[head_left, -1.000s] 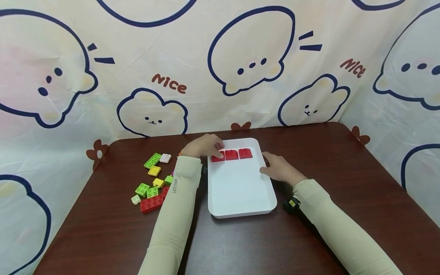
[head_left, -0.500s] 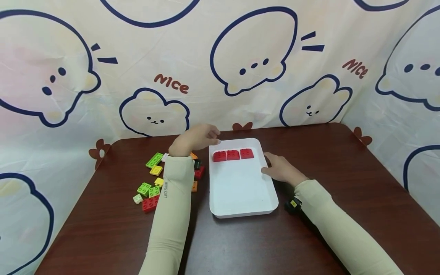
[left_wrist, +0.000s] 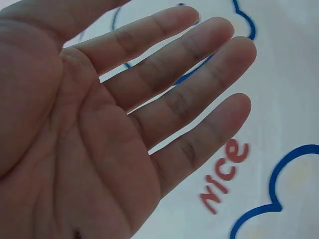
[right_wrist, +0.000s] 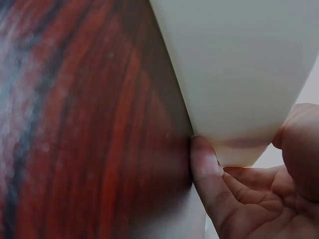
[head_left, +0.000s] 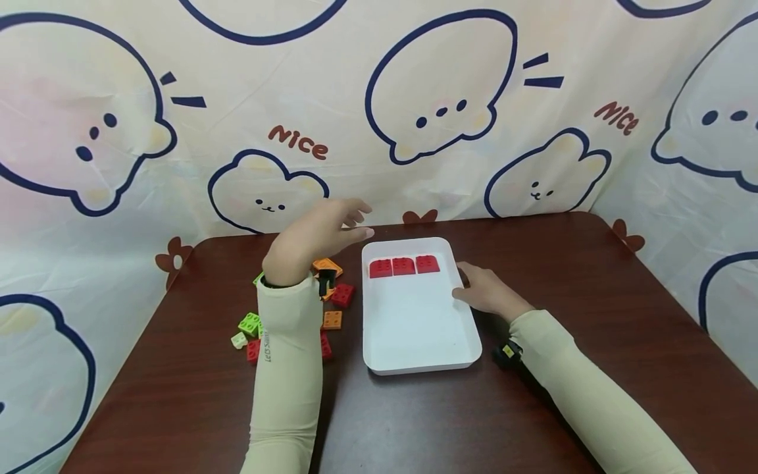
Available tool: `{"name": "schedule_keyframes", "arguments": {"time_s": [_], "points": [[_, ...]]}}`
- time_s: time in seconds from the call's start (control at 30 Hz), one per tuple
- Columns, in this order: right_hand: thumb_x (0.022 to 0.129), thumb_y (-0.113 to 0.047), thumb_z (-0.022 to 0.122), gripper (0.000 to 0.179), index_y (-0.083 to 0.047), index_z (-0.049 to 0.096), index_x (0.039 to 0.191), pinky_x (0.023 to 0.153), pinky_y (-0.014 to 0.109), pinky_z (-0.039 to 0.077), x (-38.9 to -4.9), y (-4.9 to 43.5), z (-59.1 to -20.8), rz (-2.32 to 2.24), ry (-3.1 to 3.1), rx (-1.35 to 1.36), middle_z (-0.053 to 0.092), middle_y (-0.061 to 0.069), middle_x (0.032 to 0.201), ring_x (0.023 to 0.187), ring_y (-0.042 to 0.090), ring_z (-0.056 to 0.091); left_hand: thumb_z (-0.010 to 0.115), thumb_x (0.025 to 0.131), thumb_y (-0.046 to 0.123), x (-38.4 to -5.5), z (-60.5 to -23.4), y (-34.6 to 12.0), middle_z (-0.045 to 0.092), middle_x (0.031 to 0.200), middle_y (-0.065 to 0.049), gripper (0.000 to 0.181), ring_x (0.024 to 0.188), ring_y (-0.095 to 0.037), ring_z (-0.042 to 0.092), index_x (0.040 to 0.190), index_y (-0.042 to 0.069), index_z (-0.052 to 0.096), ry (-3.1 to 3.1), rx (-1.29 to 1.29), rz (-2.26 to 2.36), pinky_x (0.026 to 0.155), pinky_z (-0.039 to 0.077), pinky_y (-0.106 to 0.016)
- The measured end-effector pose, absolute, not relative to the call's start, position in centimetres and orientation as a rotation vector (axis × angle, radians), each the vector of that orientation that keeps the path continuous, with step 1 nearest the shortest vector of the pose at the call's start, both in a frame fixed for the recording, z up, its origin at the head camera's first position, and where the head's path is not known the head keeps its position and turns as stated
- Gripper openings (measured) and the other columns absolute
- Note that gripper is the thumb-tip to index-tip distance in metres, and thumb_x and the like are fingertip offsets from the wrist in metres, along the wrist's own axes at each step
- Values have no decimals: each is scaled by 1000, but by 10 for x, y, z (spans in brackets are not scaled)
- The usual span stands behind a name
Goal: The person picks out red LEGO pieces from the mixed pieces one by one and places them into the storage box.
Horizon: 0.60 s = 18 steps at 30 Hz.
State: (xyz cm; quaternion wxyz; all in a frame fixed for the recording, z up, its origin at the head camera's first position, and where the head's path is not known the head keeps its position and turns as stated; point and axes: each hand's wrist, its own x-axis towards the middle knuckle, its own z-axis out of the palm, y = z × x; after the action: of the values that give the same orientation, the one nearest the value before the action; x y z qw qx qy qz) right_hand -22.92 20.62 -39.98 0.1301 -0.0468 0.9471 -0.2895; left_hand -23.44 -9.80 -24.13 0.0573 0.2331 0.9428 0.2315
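Observation:
My left hand (head_left: pixel 316 232) is raised above the far left part of the table, left of the tray. Its spread, mostly straight fingers (left_wrist: pixel 199 89) hold nothing in the left wrist view. Three red toy bricks (head_left: pixel 404 266) stand in a row inside the white tray (head_left: pixel 423 329), along its far end. My right hand (head_left: pixel 488 289) holds the tray's right side; in the right wrist view, a fingertip (right_wrist: pixel 203 154) touches the outer wall low down and the thumb (right_wrist: pixel 299 139) lies at the rim.
Loose toy bricks lie left of the tray, partly hidden by my left sleeve (head_left: pixel 287 382): orange bricks (head_left: pixel 332 320), a red brick (head_left: pixel 343 295) and green bricks (head_left: pixel 249 323) among them. A printed curtain (head_left: pixel 349 79) hangs behind the dark wooden table (head_left: pixel 414 421).
My left hand has let go of the leftmost red brick and moved up and left, out of the tray. My right hand stays at the tray's side.

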Motion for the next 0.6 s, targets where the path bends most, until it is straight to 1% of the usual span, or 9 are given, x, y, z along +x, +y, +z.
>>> {"name": "schedule_keyframes", "arguments": {"time_s": [0.17, 0.37, 0.5, 0.6], "points": [[97, -19, 63, 66, 3, 34, 153, 96, 55, 51, -229, 206, -400, -839, 2758, -149, 57, 27, 135, 109, 37, 60, 69, 99, 25, -220, -233, -101, 63, 132, -13, 49, 118, -29, 61, 143, 10, 56, 2901, 712, 692, 91, 57, -44], [98, -18, 63, 66, 3, 34, 153, 96, 55, 51, -229, 207, -400, -845, 2757, -171, 57, 27, 134, 108, 37, 60, 70, 98, 24, -208, -228, -108, 65, 128, -14, 49, 109, -29, 65, 143, 9, 56, 2923, 744, 660, 89, 58, -43], [98, -19, 63, 66, 2, 33, 153, 98, 56, 50, -230, 207, -400, -840, 2753, -153, 55, 27, 136, 111, 38, 59, 69, 99, 25, -203, -228, -112, 66, 125, -14, 49, 102, -28, 67, 143, 9, 55, 2916, 734, 630, 88, 58, -43], [98, -20, 63, 67, 1, 33, 154, 99, 58, 49, -230, 207, -401, -842, 2743, -138, 53, 27, 139, 114, 39, 58, 69, 98, 24, -201, -229, -115, 67, 123, -14, 48, 101, -27, 66, 142, 9, 56, 2921, 733, 608, 89, 57, -43]]}}
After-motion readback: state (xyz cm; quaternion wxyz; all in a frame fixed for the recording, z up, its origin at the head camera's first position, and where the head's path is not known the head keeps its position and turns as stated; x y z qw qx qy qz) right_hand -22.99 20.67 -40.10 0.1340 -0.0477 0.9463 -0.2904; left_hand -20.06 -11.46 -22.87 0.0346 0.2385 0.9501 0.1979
